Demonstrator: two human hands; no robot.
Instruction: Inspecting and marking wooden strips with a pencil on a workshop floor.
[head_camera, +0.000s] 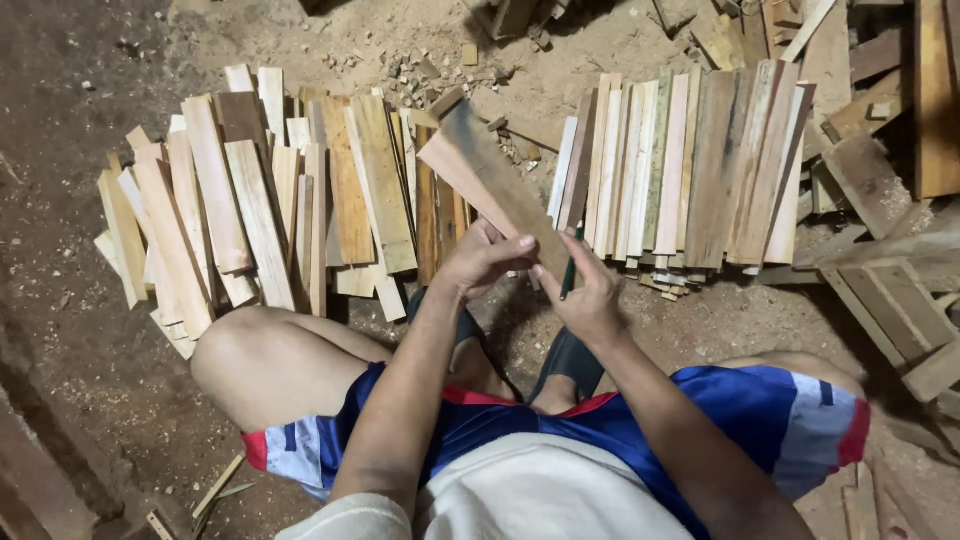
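Left hand (482, 258) pinches the light, stiff wooden slat's (490, 180) near end, slat pointing toward 11 o'clock; right hand (585, 290) pinches a green pencil (570, 270).

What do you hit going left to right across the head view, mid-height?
Left pile of wood slats → left hand gripping a held slat → right hand with a green pencil → right row of wood slats → scrap boards.

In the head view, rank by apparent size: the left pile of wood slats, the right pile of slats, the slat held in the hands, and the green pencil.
1. Left pile of slats, though the right pile of slats looks close to it.
2. Held slat, gripped by the left hand; nearer the camera.
3. Green pencil in the right hand.
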